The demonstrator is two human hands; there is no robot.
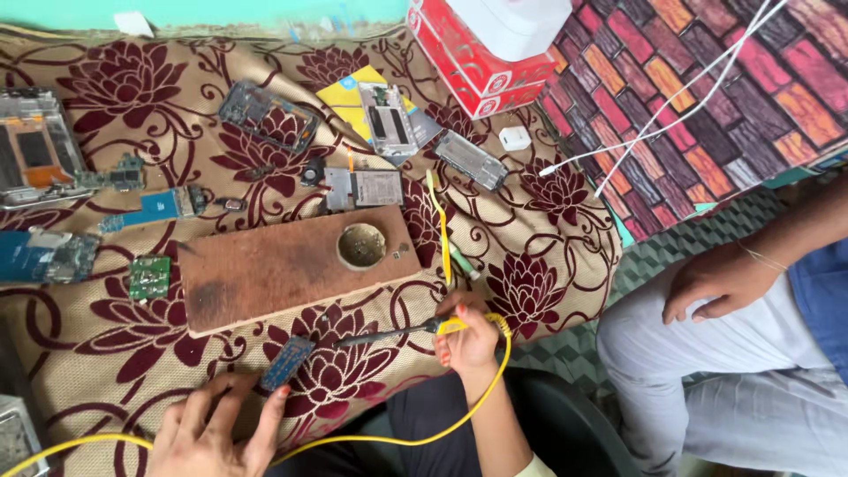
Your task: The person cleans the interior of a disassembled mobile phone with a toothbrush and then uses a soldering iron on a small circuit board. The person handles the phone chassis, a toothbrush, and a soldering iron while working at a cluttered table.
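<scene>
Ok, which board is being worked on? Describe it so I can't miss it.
Find the long brown wooden block mid-cloth. Just below its near edge, the left hand pins a small blue circuit board, with the soldering iron in the right hand aimed toward it. Other boards lie beyond the block's left end.

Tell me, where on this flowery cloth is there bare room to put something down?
Bare cloth lies left of and below the wooden board, toward the left hand, and at the right edge past the yellow tweezers. It is crowded above the board with phone frames and circuit boards, and near the right hand holding the soldering iron.
</scene>
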